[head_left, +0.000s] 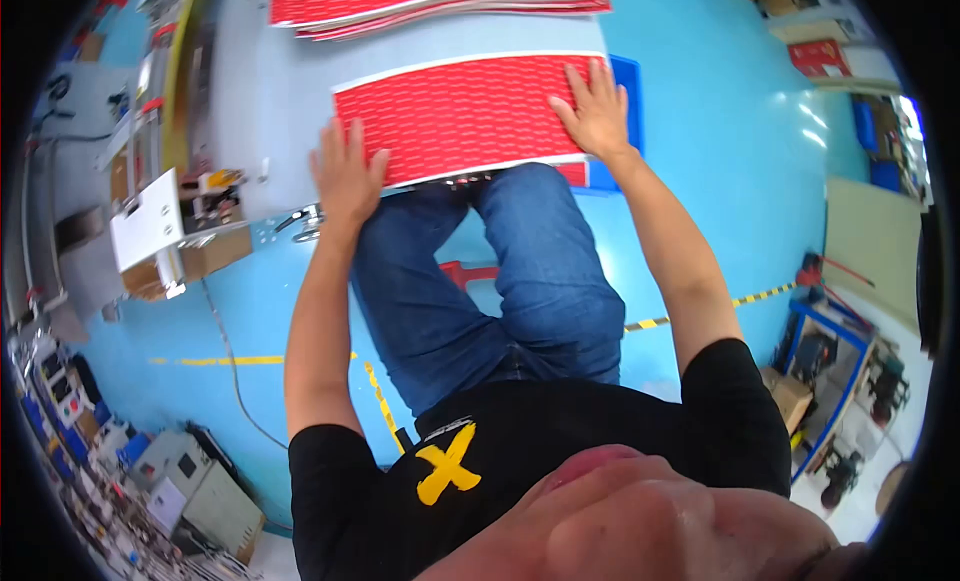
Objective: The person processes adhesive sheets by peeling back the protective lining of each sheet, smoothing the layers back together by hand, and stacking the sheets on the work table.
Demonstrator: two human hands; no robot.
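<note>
A red sheet with white edges and a pale repeated pattern lies at the front edge of the grey table, above my knees. My left hand rests at its left edge, fingers apart, pointing away from me. On the sheet's right end lies my right hand, its fingers spread flat. Farther back on the table is a stack of similar red sheets. Neither hand is closed round anything.
A blue bin stands beside the table's right edge, partly under the sheet. Left of the table is a machine with a white plate. A red stool shows between my legs. Shelving stands at the right.
</note>
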